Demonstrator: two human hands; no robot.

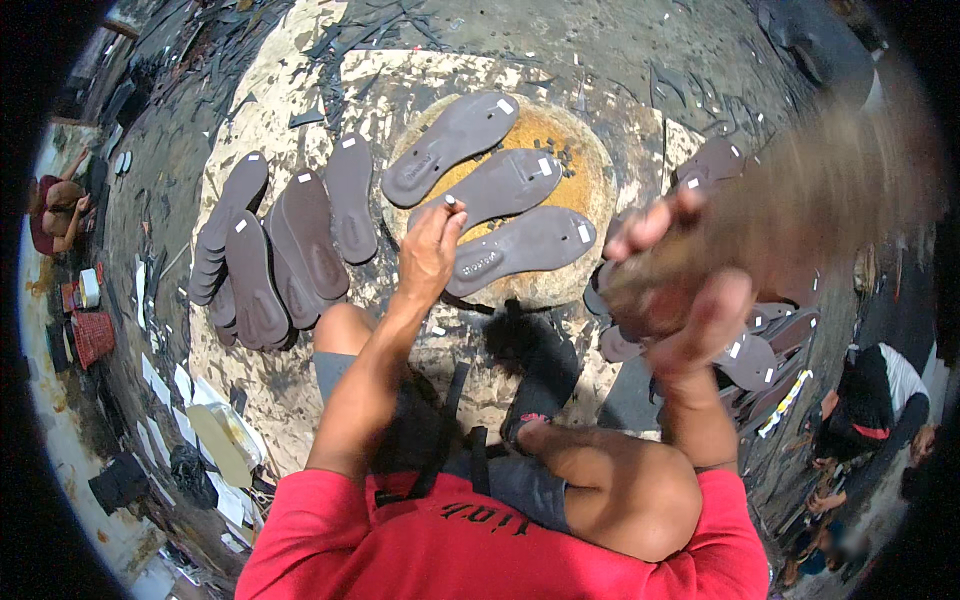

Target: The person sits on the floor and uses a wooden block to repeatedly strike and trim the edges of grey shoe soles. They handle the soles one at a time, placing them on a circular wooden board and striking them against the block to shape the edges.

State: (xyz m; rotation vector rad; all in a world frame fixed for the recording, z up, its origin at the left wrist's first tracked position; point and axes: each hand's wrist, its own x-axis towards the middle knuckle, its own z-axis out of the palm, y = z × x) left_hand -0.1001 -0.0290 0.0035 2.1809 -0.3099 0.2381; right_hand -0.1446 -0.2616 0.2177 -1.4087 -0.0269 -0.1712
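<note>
My left hand [430,250] is closed in an upright grip around a slim punch [453,202]; only its pale round end shows above the fingers. It stands over the middle insole [515,183], one of three grey-brown insoles fanned out on a round yellowish board [600,175]. Beyond it lies the far insole [455,145], and nearer to me the near insole [525,250]. On the right, my right hand [715,320] is raised and wrapped round a large brown, wooden-looking mallet [800,210]. Motion smears the mallet, so its shape is unclear.
Stacked insoles [255,265] lie left of the board, with a single insole [350,200] beside them. More insoles [750,360] are heaped on the right, partly behind my right hand. Dark scraps [370,30] litter the floor. Other people [870,410] sit at both edges.
</note>
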